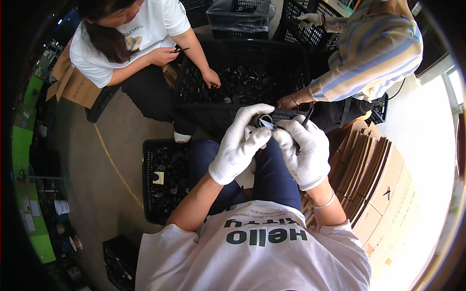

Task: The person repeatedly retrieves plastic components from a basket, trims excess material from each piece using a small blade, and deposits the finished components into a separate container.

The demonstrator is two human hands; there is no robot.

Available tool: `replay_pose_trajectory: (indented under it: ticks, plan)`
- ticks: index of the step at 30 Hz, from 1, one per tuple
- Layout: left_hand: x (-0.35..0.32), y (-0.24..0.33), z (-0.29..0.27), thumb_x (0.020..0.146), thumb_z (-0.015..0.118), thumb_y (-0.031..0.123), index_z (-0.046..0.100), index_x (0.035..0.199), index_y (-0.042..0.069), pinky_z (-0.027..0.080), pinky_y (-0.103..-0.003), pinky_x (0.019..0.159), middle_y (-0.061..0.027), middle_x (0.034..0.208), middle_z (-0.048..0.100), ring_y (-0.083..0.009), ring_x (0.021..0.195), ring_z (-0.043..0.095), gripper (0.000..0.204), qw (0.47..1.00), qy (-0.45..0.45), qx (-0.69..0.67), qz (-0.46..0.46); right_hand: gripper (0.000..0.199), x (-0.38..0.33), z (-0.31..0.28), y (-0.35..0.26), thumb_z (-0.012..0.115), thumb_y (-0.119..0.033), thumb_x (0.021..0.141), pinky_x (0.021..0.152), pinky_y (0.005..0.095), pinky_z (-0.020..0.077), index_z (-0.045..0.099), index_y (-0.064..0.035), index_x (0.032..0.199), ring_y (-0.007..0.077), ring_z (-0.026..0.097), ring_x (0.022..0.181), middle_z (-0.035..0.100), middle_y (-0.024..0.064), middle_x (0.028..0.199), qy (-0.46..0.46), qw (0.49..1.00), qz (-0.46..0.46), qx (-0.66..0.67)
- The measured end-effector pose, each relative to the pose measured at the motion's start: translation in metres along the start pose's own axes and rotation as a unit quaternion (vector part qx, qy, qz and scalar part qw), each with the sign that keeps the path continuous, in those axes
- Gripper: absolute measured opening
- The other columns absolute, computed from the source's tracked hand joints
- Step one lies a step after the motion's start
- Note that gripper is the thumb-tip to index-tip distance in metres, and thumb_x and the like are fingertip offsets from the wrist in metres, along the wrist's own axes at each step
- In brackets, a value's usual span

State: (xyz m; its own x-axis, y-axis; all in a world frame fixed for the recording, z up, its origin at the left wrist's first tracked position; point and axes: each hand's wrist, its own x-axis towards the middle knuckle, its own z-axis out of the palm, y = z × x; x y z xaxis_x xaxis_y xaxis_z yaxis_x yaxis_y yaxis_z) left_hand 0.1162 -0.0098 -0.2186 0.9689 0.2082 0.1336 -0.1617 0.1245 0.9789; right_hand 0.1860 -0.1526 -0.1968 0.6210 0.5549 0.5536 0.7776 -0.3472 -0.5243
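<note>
Both of my hands wear white knitted gloves and meet over my lap, at the near edge of a big black crate [242, 42]. Between thumb and fingers, my left hand [238, 148] grips a small black ring-shaped plastic part [264, 119], its round opening turned up. My right hand [307, 154] is closed on a slim black-handled knife [307, 117], the handle sticking up past the fingers. A pale, pointed tip lies against the ring; my fingertips partly hide it. Many loose black plastic parts [252, 85] fill the crate beyond.
One co-worker [160, 56] at the far left reaches into the crate; another, in a striped shirt [369, 58], reaches in from the right. A smaller crate of black parts [167, 182] stands by my left leg. Flattened cardboard boxes [374, 179] are stacked at my right.
</note>
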Motion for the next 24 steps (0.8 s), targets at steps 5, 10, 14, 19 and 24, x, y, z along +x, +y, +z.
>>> replay_pose_trajectory:
  ticks: [5,10,14,19,24]
  plan:
    - [0.000,-0.008,-0.002,0.087,0.059,0.015,0.050,0.115,0.005,0.039,-0.018,0.061,-0.0012,0.097,0.043,-0.0041,0.071,0.046,0.031,0.999,0.010,0.038,0.032,0.016,-0.001,-0.002,-0.004,0.068,-0.022,0.079,0.056,0.0335,0.0456,0.064,-0.0068,0.083,0.0257,0.058,0.062,0.057,0.0073,0.070,-0.007,1.000,0.001,-0.008]
    - [0.000,-0.011,0.000,0.087,0.058,0.012,0.050,0.110,0.004,0.041,-0.020,0.063,-0.0031,0.101,0.041,-0.0057,0.073,0.046,0.026,0.998,0.030,0.035,0.048,0.014,-0.002,0.002,-0.002,0.069,-0.019,0.077,0.054,0.0337,0.0446,0.064,-0.0068,0.083,0.0254,0.057,0.061,0.056,0.0075,0.069,-0.008,1.000,-0.007,-0.003]
    - [-0.002,-0.016,0.005,0.086,0.057,0.009,0.050,0.108,0.003,0.041,-0.020,0.064,-0.0045,0.100,0.041,-0.0076,0.075,0.045,0.024,0.991,0.055,0.072,0.095,0.014,-0.005,0.003,-0.003,0.069,-0.018,0.076,0.054,0.0340,0.0444,0.064,-0.0066,0.083,0.0252,0.056,0.060,0.056,0.0074,0.068,0.000,1.000,-0.007,-0.004]
    - [-0.003,-0.017,0.009,0.086,0.058,0.008,0.050,0.109,0.003,0.040,-0.021,0.064,-0.0051,0.099,0.040,-0.0089,0.077,0.044,0.025,0.986,0.084,0.098,0.107,0.014,-0.008,0.007,-0.003,0.069,-0.017,0.076,0.053,0.0341,0.0438,0.064,-0.0063,0.084,0.0251,0.055,0.060,0.054,0.0069,0.067,0.020,1.000,-0.003,-0.004]
    - [-0.001,-0.024,0.009,0.086,0.058,0.009,0.050,0.109,0.003,0.040,-0.021,0.064,-0.0054,0.099,0.039,-0.0096,0.078,0.043,0.025,0.974,0.100,0.135,0.150,0.014,-0.010,0.010,-0.003,0.069,-0.016,0.076,0.054,0.0336,0.0438,0.065,-0.0063,0.084,0.0249,0.055,0.060,0.055,0.0070,0.068,0.021,1.000,0.006,-0.003]
